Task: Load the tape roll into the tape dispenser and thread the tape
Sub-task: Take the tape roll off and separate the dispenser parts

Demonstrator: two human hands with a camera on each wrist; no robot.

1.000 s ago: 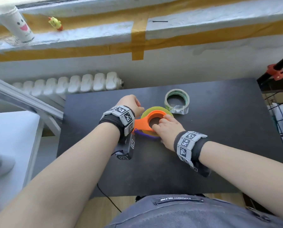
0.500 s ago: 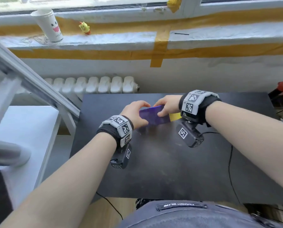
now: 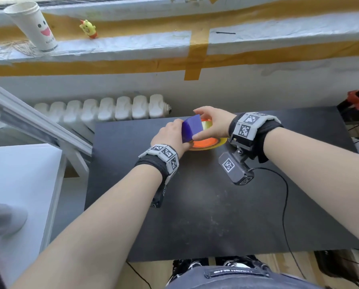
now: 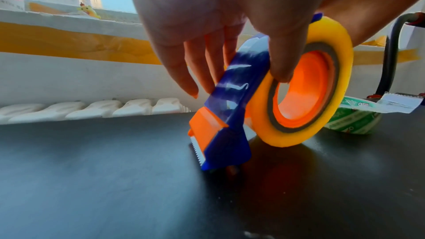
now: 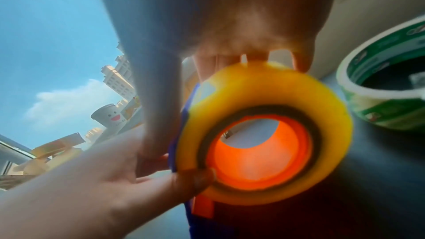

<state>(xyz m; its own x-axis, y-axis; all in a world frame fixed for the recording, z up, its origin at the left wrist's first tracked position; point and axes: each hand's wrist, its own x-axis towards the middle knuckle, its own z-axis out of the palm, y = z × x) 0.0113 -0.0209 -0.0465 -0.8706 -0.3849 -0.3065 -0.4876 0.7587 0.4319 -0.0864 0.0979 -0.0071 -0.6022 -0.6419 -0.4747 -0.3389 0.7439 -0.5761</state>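
The tape dispenser is a blue plate with an orange hub and a toothed orange cutter. It stands on edge on the black table, cutter end down. A yellow tape roll sits around the hub. My left hand grips the dispenser, thumb on the roll's inner rim and fingers behind the blue plate. My right hand holds from above, fingertips on the roll's top and thumb down beside the blue plate. I cannot make out a free tape end.
A second roll, green and white, lies flat just right of the dispenser with a loose clear tab; the head view hides it. A radiator runs behind the table's far edge. A paper cup and small toy stand on the sill.
The dispenser lay flat on the table a second ago. Both hands have raised it on edge and turned it, so the orange hub and yellow roll now face right.
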